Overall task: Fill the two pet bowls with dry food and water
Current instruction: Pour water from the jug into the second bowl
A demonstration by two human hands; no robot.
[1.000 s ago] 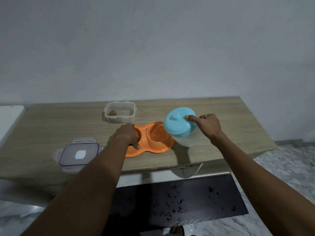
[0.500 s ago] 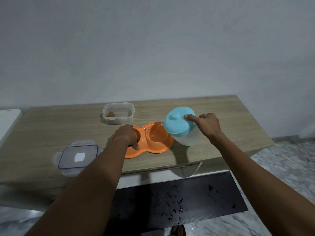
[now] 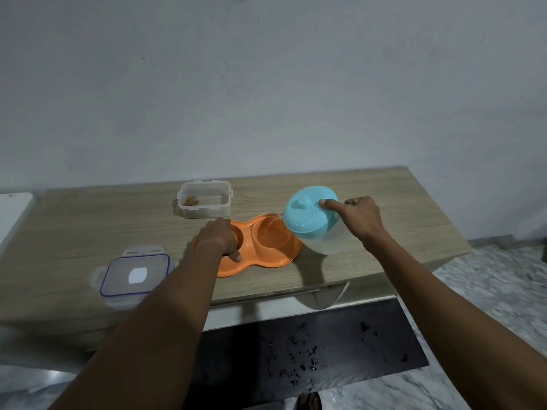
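Observation:
An orange double pet bowl [image 3: 266, 260] lies on the wooden table [image 3: 88, 226]. My left hand [image 3: 217, 238] covers its left bowl and grips the near rim, thumb on the front edge. My right hand [image 3: 359, 217] holds a clear jug with a light blue lid [image 3: 307, 213], tilted to the left, index finger pressed on the lid. A thin stream of water runs from the spout into the right bowl [image 3: 270, 235], which holds water. What lies in the left bowl is hidden by my hand.
A clear food container [image 3: 205, 199] with a little dry food stands behind the bowls. Its blue-rimmed lid [image 3: 136, 275] lies at the front left. A dark mat [image 3: 310, 350] with scattered crumbs lies on the marble floor below the table.
The jug has tipped a little further left and water now streams into the right bowl. My left hand stays on the left bowl.

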